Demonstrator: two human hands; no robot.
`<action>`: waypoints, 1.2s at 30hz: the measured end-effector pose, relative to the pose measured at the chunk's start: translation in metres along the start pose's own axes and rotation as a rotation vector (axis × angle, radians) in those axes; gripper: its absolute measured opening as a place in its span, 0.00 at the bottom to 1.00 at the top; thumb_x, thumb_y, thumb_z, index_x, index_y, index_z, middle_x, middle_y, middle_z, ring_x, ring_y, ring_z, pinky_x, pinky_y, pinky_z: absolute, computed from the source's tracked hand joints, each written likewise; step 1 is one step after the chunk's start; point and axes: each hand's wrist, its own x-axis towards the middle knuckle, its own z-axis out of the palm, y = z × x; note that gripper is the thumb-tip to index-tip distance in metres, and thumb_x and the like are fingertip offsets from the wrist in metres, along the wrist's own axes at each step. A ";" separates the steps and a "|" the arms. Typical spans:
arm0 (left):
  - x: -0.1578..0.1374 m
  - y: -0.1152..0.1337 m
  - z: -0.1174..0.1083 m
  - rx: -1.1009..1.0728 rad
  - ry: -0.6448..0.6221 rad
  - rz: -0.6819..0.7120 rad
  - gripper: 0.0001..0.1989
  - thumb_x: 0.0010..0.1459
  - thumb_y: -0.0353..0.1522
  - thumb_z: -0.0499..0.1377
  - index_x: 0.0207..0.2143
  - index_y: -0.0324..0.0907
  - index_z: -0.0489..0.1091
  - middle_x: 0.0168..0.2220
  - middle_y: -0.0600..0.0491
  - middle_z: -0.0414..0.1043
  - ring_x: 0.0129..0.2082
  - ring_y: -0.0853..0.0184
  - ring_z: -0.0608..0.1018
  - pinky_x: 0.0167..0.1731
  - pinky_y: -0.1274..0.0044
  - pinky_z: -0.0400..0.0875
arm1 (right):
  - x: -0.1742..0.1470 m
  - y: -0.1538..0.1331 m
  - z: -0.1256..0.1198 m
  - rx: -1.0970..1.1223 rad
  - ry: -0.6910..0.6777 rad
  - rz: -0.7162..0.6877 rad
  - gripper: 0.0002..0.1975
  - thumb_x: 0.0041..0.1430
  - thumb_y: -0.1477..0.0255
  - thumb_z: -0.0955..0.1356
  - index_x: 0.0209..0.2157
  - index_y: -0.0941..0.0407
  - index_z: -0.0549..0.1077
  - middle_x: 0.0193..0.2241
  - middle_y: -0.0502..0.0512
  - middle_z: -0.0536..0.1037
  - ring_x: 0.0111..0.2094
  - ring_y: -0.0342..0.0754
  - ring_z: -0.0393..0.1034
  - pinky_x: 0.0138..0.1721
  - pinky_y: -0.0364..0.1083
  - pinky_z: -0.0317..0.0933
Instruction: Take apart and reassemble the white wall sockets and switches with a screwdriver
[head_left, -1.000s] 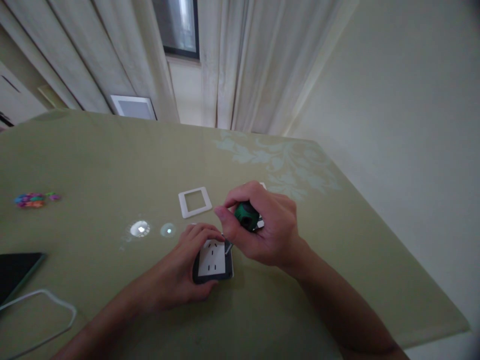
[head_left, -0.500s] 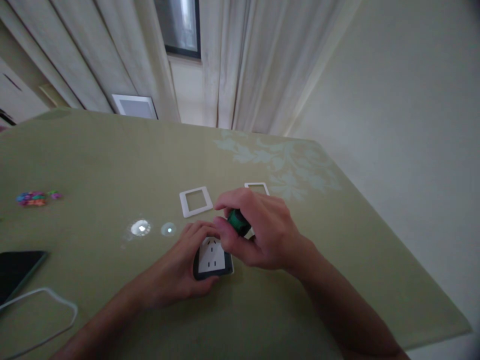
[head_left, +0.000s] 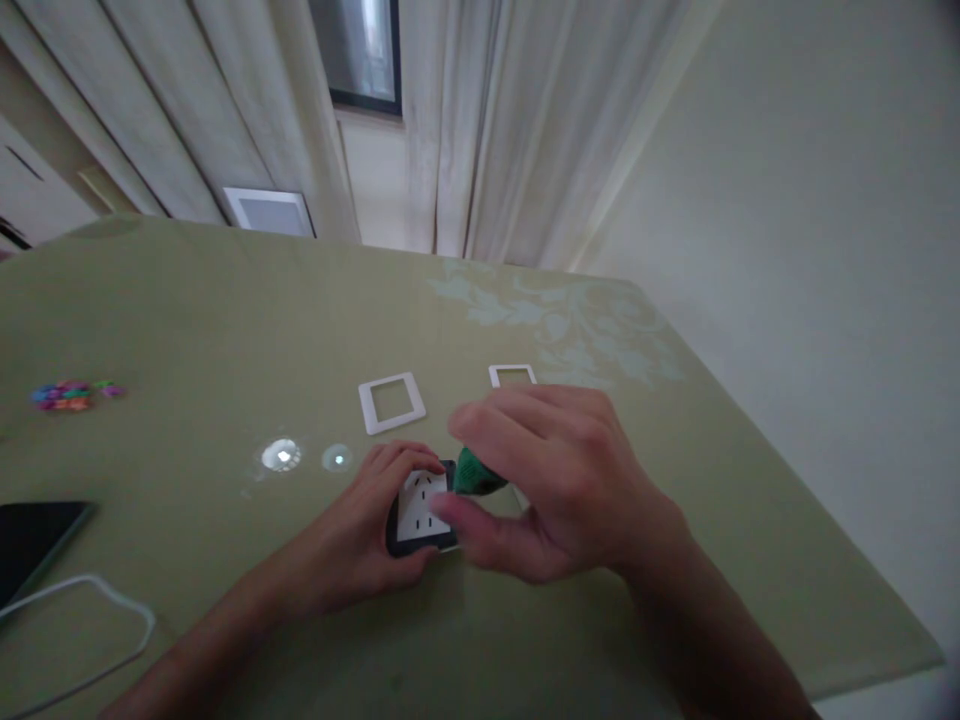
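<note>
A wall socket with a white face and a dark surround lies near the middle of the table. My left hand grips its left side, thumb at the near edge and fingers at the far edge. Just above the socket's right edge, my right hand is closed around the green-and-black handle of what looks like a screwdriver. Its shaft and tip are hidden. Beyond the hands lies a white square cover frame. A second white frame is partly covered by my right hand.
Small colourful pieces lie at the left of the green table. A dark flat device and a white cable are at the near left. Curtains hang behind the table, and a wall stands on the right.
My right hand has shifted right and nearer to me, turning with the screwdriver handle, and its thumb now crosses the socket's right part. My left hand and the socket have hardly moved.
</note>
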 end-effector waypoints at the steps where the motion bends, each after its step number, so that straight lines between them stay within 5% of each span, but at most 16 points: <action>1: 0.000 -0.001 0.000 0.003 -0.012 0.013 0.32 0.54 0.29 0.67 0.61 0.51 0.64 0.61 0.52 0.68 0.63 0.46 0.71 0.64 0.56 0.70 | 0.000 0.000 -0.001 -0.022 0.008 0.023 0.07 0.68 0.70 0.65 0.37 0.56 0.75 0.27 0.49 0.74 0.27 0.45 0.65 0.28 0.48 0.52; 7: -0.001 -0.010 0.000 0.030 -0.012 0.056 0.39 0.51 0.27 0.71 0.63 0.52 0.63 0.63 0.46 0.68 0.63 0.45 0.70 0.63 0.53 0.70 | 0.000 0.002 -0.002 0.020 -0.024 0.041 0.17 0.68 0.67 0.62 0.50 0.60 0.76 0.35 0.55 0.80 0.34 0.50 0.71 0.36 0.49 0.63; 10: -0.002 -0.014 0.000 0.026 0.007 0.083 0.42 0.52 0.29 0.72 0.67 0.54 0.62 0.65 0.46 0.67 0.65 0.44 0.69 0.64 0.52 0.69 | 0.000 0.003 -0.002 -0.111 -0.010 0.096 0.12 0.71 0.68 0.64 0.44 0.58 0.77 0.29 0.52 0.79 0.30 0.49 0.71 0.32 0.49 0.61; 15: -0.001 -0.010 -0.002 0.049 0.001 0.089 0.39 0.52 0.29 0.72 0.66 0.53 0.66 0.64 0.45 0.70 0.62 0.44 0.71 0.61 0.54 0.71 | 0.001 0.003 -0.001 0.032 -0.060 0.057 0.16 0.69 0.68 0.63 0.51 0.60 0.75 0.37 0.56 0.81 0.36 0.50 0.74 0.37 0.49 0.65; 18: 0.000 -0.008 -0.003 0.053 0.022 0.107 0.37 0.53 0.29 0.72 0.65 0.53 0.67 0.60 0.46 0.73 0.58 0.46 0.74 0.58 0.56 0.74 | 0.000 0.003 0.001 -0.017 -0.030 0.090 0.09 0.70 0.66 0.66 0.43 0.58 0.75 0.31 0.51 0.80 0.30 0.47 0.72 0.32 0.47 0.62; 26: 0.003 -0.001 -0.008 0.076 0.070 0.132 0.38 0.53 0.29 0.73 0.64 0.53 0.65 0.64 0.45 0.70 0.64 0.45 0.72 0.62 0.54 0.70 | -0.005 -0.001 -0.005 0.023 0.402 0.149 0.06 0.59 0.73 0.65 0.35 0.56 0.74 0.24 0.46 0.71 0.21 0.41 0.65 0.26 0.44 0.63; 32: 0.001 0.003 -0.011 0.023 0.141 0.110 0.37 0.59 0.33 0.72 0.67 0.54 0.64 0.66 0.46 0.69 0.66 0.47 0.70 0.65 0.56 0.67 | -0.004 -0.002 -0.001 -0.018 0.477 0.175 0.05 0.62 0.71 0.66 0.38 0.54 0.75 0.27 0.47 0.77 0.24 0.42 0.70 0.28 0.44 0.68; 36: -0.002 -0.004 -0.013 -0.074 0.232 -0.052 0.35 0.61 0.37 0.71 0.69 0.55 0.66 0.65 0.46 0.71 0.63 0.46 0.73 0.64 0.57 0.67 | -0.003 0.000 -0.004 -0.001 0.539 0.234 0.06 0.67 0.71 0.69 0.43 0.53 0.77 0.29 0.47 0.79 0.23 0.42 0.71 0.27 0.44 0.69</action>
